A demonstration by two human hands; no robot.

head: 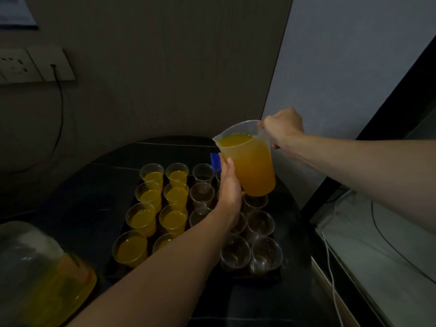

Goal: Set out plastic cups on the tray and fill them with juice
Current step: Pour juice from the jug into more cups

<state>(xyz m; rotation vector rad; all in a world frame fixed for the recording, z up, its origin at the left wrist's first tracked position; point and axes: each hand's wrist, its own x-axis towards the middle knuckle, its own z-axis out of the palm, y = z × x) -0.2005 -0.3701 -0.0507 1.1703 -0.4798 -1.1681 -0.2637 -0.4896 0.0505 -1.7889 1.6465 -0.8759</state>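
Dark round table in a dim, grey-walled room, one tray on it, eight filled cups, at least eight empty cups showing, others hidden behind the arm, one jug of juice tilted above them, right hand gripping its handle, left hand flat against its side.
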